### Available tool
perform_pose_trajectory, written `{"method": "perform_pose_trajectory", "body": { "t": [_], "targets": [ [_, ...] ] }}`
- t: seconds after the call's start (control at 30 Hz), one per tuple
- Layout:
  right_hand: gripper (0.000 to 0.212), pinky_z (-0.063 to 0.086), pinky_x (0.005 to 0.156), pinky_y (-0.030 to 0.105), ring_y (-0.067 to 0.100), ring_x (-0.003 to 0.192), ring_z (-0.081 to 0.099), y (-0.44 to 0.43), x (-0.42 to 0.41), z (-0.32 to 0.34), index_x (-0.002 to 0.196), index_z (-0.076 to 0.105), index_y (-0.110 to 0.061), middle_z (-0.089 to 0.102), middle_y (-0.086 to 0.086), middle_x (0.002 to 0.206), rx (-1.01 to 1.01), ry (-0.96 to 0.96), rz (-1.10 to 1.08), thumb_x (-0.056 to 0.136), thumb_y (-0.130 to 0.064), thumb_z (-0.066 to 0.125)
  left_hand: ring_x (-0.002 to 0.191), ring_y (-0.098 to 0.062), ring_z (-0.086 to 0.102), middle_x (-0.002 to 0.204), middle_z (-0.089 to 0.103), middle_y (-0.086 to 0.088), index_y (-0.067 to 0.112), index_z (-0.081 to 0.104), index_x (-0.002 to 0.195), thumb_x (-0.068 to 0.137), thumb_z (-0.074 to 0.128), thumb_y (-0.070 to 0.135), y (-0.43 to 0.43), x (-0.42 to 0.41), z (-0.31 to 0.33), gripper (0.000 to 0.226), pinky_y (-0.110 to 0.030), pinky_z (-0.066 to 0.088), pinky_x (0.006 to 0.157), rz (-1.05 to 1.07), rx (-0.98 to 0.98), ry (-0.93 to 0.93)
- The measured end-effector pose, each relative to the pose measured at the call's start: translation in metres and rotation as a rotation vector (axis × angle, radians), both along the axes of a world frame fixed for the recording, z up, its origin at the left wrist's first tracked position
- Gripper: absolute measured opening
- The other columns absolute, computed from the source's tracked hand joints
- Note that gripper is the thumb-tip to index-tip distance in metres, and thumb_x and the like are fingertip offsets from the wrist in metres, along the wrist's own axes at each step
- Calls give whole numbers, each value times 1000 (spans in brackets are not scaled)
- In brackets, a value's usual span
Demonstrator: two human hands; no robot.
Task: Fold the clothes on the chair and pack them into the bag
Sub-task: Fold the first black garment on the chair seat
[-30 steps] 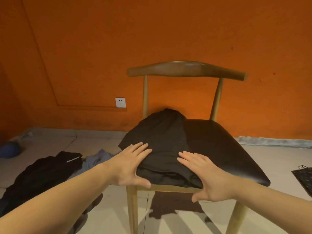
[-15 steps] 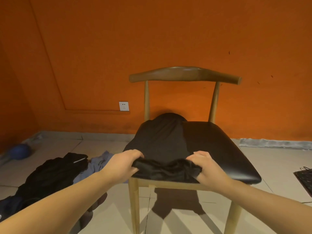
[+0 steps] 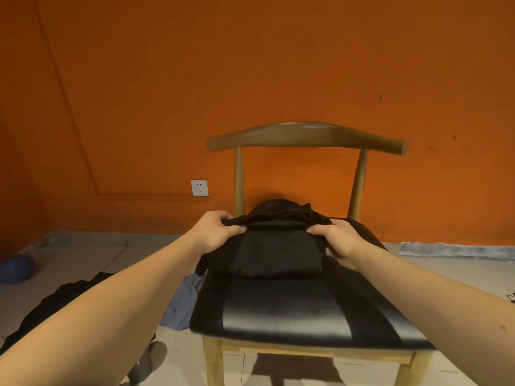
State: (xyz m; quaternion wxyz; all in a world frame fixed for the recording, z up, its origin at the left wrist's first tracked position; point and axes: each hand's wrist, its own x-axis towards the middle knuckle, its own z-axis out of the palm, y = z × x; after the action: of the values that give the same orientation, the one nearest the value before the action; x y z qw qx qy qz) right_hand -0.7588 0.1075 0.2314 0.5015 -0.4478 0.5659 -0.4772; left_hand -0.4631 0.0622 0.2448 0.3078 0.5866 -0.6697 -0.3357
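Black garment (image 3: 278, 253) on chair seat (image 3: 284, 313) is judged light, limp and prone to unfolding; left grip (image 3: 216, 231) and right grip (image 3: 338, 240) each pinch a corner of its turned-over edge, the soundest hold.

Bare left hand (image 3: 214, 232), bare right hand (image 3: 344, 243), bare left forearm (image 3: 111, 310), bare right forearm (image 3: 434, 299) with small dark spot (image 3: 503, 327)
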Motion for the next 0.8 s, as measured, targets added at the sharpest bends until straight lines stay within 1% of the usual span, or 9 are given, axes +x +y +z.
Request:
{"method": "perform_pose_trajectory", "body": {
  "t": [0.07,0.13,0.23,0.3,0.37,0.5,0.57,0.63,0.8],
  "targets": [
    [20,56,100,47,32,101,74,-16,-2,0,109,71,-5,78,14,102,24,-52,-45,89,-6,73,96,-21,71,101,75,-2,17,72,107,85,78,50,-19,-1,2,40,-34,56,85,7,7,0],
    [21,57,98,45,31,100,73,-31,-4,-1,108,70,-5,77,15,103,26,-92,-91,88,-4,74,95,-21,72,102,76,-1,16,72,112,88,76,47,-38,-2,4,39,-39,56,94,16,22,27],
    [25,57,97,45,31,102,72,-56,-8,-4,112,67,-9,75,16,108,11,-127,-115,88,-5,75,91,-21,73,95,76,-1,16,73,104,92,74,38,-61,-9,8,25,-32,58,83,10,8,39],
    [26,57,96,46,31,103,72,-72,-9,-6,115,66,-10,75,15,109,1,-116,-112,90,-8,74,87,-18,72,89,74,1,18,70,95,95,71,32,-76,-16,8,13,-21,51,67,13,-15,54],
    [26,58,94,45,31,102,72,-87,-9,-8,117,67,-11,75,15,108,2,-91,-116,92,-11,74,81,-11,67,85,69,5,25,64,88,98,68,30,-89,-22,7,11,-15,45,61,29,-27,44],
    [18,58,90,46,31,101,71,-115,-8,-11,111,66,-17,74,13,106,12,-20,-141,94,-19,73,90,-22,71,91,72,-2,21,67,95,98,67,29,-121,-28,-9,8,-29,54,75,66,-42,75],
    [12,58,89,44,31,99,70,-129,-4,-14,101,64,-20,72,12,105,24,40,-156,94,-23,73,90,-23,69,87,69,-1,17,68,99,98,67,26,-135,-30,-21,9,-32,52,76,115,-75,47],
    [17,57,83,41,30,95,68,-141,-1,-18,98,62,-16,70,13,103,54,98,-201,93,-26,75,90,-24,65,83,63,3,17,64,98,97,68,26,-145,-32,-32,10,-33,51,78,151,-103,-18],
    [41,59,90,47,36,100,67,-158,-1,-28,118,58,-8,68,16,108,161,187,-330,89,-28,79,98,-21,62,92,59,5,13,64,119,96,69,34,-159,-35,-42,31,-35,51,83,177,-65,-110]
  ]
}}
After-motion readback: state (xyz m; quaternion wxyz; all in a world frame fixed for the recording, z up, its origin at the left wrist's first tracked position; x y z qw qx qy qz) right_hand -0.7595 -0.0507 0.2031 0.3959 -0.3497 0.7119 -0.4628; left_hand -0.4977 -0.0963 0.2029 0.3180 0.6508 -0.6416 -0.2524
